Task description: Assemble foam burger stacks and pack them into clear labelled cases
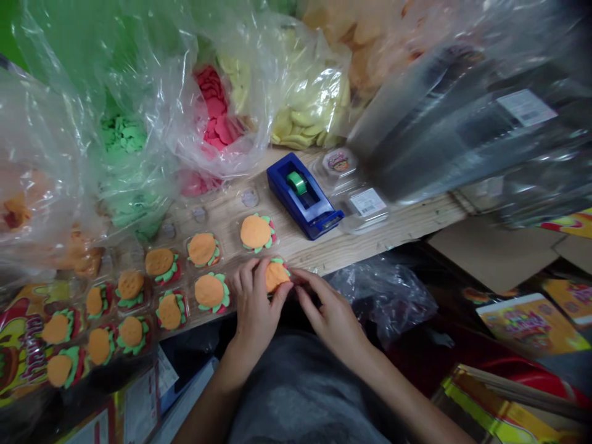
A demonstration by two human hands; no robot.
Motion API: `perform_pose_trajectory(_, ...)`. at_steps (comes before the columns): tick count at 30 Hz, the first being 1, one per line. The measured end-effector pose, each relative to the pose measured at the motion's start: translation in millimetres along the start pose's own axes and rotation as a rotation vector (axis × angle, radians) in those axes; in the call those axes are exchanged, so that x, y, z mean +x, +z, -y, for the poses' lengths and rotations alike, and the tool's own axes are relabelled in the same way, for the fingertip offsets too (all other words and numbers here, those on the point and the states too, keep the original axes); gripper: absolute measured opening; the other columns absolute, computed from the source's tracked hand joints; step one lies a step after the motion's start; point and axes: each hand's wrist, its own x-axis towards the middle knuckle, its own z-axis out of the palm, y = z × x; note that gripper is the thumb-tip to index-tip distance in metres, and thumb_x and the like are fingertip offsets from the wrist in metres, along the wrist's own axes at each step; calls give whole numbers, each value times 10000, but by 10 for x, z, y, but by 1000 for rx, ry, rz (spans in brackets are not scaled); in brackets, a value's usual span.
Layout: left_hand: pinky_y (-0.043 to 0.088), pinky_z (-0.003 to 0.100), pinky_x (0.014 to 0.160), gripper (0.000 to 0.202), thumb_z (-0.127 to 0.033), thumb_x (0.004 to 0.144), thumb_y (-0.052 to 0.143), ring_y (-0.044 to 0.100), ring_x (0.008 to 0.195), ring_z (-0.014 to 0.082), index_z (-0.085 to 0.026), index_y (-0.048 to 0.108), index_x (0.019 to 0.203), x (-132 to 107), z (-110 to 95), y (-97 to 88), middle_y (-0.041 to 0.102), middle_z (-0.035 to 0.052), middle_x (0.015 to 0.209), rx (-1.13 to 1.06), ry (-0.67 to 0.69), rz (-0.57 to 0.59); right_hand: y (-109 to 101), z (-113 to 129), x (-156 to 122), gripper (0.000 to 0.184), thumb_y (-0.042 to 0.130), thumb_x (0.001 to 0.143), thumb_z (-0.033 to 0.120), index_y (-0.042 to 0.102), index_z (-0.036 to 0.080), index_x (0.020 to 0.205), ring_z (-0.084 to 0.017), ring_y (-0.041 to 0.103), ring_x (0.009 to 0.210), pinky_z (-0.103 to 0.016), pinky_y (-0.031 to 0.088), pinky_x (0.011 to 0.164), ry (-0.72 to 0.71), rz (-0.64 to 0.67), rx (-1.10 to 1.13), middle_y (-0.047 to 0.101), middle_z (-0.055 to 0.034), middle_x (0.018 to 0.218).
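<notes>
My left hand point(256, 302) and my right hand point(328, 311) meet at the front edge of a wooden board point(393, 231). Between their fingertips they grip a burger-shaped gummy candy point(276, 275), with an orange bun and green lettuce edge. Beside my left hand, several similar burger gummies point(209, 291) sit in the cells of a clear plastic blister tray point(200, 214). Farther left, the tray's cells hold more burgers. A few cells at the back look vacant. The underside of the held gummy is hidden by my fingers.
A blue tape dispenser point(303, 196) with a green roll stands on the board. Behind it, clear bags hold red point(215, 108), green point(124, 132) and yellow point(296, 117) gummy pieces. A crumpled dark plastic bag point(383, 299) and printed packaging point(530, 324) lie below the board's right side.
</notes>
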Motion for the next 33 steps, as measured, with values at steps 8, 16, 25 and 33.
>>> perform_pose_trajectory(8, 367, 465, 985, 308, -216, 913, 378, 515, 1100, 285, -137, 584, 1128, 1008, 277, -379, 615, 153, 1129, 108, -63, -3, -11, 0, 335, 289, 560, 782, 369, 682, 215, 994, -257, 655, 860, -404, 527, 781, 282, 21, 254, 711, -83, 958)
perform_pose_trajectory(16, 309, 524, 993, 238, -157, 805, 537, 470, 1171, 383, -69, 606, 1015, 1844, 434, -290, 579, 248, 1157, 170, -206, 154, -10, 18, 150, 489, 628, 700, 455, 605, 186, 1108, -165, 672, 606, -330, 549, 613, 442, 175, 523, 673, -11, 706)
perform_pose_trajectory(25, 497, 302, 679, 91, -104, 806, 508, 606, 644, 149, -144, 533, 884, 1934, 502, -317, 609, 31, 745, -265, -336, 189, 363, 56, -51, 658, 652, 664, 491, 513, 155, 1213, -147, 658, 532, -319, 540, 593, 498, 121, 695, 650, 25, 617)
perform_pose_trajectory(33, 445, 215, 504, 118, -63, 798, 491, 467, 441, 68, -127, 521, 892, 1979, 608, -329, 492, -54, 570, -573, -469, 180, 180, 40, -33, 399, 573, 602, 247, 592, 171, 993, -94, 532, 422, -240, 474, 470, 494, -16, 620, 522, 110, 494)
